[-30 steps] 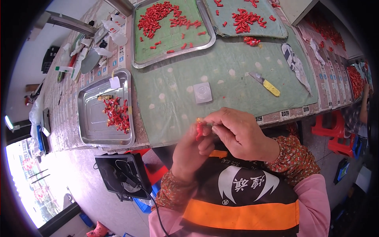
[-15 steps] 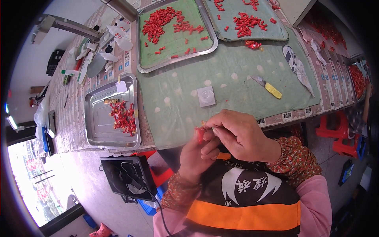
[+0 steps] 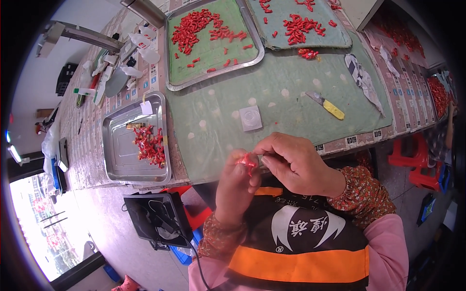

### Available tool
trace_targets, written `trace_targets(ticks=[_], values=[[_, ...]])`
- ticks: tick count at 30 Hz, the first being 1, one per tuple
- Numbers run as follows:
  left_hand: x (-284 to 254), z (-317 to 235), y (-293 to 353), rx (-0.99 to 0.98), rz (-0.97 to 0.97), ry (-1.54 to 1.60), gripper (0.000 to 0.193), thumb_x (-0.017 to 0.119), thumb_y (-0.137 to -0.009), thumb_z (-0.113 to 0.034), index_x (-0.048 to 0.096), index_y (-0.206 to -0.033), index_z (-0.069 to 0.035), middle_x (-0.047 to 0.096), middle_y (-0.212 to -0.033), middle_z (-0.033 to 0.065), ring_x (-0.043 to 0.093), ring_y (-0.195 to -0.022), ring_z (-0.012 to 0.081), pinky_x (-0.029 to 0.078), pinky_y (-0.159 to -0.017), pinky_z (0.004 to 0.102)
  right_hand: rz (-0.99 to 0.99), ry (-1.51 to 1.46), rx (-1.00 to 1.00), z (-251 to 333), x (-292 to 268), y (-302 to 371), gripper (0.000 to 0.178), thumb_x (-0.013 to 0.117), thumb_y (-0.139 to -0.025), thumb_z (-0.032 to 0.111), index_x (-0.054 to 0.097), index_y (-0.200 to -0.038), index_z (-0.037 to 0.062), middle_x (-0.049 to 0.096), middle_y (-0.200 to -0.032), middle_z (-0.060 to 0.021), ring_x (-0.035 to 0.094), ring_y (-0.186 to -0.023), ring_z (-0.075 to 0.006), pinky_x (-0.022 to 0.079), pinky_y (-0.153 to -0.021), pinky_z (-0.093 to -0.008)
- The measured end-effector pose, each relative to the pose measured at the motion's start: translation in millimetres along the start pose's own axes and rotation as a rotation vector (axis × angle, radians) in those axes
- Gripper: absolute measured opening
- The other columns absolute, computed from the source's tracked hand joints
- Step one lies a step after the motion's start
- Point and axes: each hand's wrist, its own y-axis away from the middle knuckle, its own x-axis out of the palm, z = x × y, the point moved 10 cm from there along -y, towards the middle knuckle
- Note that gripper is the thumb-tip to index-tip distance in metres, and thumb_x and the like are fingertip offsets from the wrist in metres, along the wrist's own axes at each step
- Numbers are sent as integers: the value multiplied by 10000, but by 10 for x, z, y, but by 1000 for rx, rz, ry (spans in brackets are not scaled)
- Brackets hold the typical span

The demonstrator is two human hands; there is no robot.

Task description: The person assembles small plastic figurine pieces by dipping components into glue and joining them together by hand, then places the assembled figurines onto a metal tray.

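Crinkly red wrapper (image 3: 246, 161) sits pinched between left hand (image 3: 236, 186) and right hand (image 3: 294, 162) fingertips.

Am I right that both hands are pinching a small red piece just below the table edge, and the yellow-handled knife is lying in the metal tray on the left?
Not quite. The head view shows the yellow-handled knife lying on the green mat, not in the metal tray. The rest holds: left hand and right hand pinch the small red piece.

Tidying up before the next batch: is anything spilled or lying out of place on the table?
A small clump of red pieces lies on the green mat, just off the upper cloth-lined tray.
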Motion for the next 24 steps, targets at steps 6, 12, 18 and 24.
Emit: trace_targets(ticks=[6,12,18,24], values=[[129,-579,236,658,-184,-1039,305,671,-878,58,500,-1115,-31,607,-1126,165,622,-858,176,537,-705,268,55,-307,266,-284,45,96,168,596,-926,6,574,-1092,19,571,-875,1,544,-766,-50,459,-682,-222],[600,-585,503,1192,-110,-1736,346,735,-795,96,620,-1072,-77,595,-1100,161,617,-912,216,550,-730,309,135,-609,428,-396,231,196,248,647,-921,35,531,-1140,42,562,-961,17,545,-883,-38,468,-773,-198],[585,-495,547,1270,-54,-1811,397,761,-713,108,695,-1031,-120,543,-999,87,607,-862,212,535,-696,307,115,-726,421,-420,314,188,225,660,-928,36,531,-1113,46,580,-977,9,558,-881,-35,482,-766,-194],[556,-483,489,1175,39,-1796,425,731,-737,112,669,-1093,-111,535,-984,96,607,-849,208,529,-684,302,96,-706,412,-421,326,187,155,637,-937,13,534,-1048,49,594,-919,9,554,-773,-22,474,-640,-189]])
